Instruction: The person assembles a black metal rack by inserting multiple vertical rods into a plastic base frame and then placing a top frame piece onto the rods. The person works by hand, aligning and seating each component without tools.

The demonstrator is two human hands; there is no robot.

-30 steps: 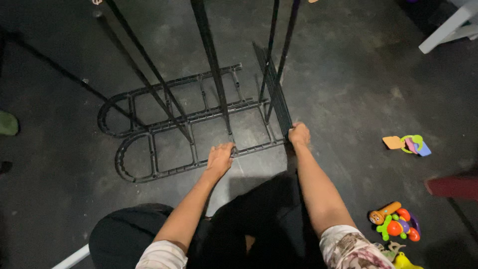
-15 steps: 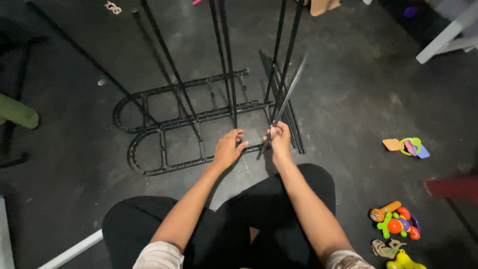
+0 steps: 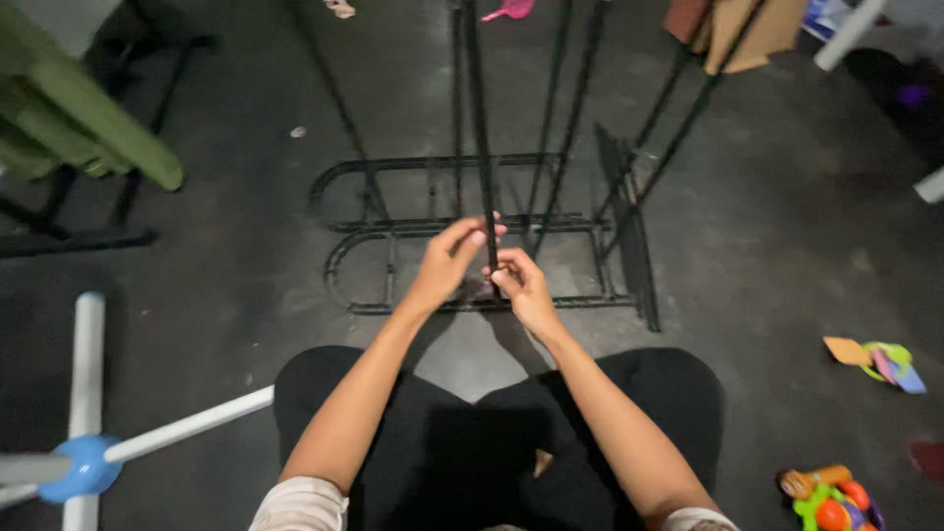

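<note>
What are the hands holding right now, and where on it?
Both hands grip one thin black metal rod of the black rack frame near its lower end: left hand higher on it, right hand just below.

Two bare forearms in view, left hand (image 3: 447, 264) and right hand (image 3: 521, 288) both without rings, watch or gloves. Short sleeves ending above the elbows: pale, lightly striped fabric at the left sleeve (image 3: 300, 504), pale with a small dark pattern at the right sleeve (image 3: 700, 519). Below, black trousers (image 3: 462, 442), plain and matte, covering both legs, knees spread wide apart.
</note>
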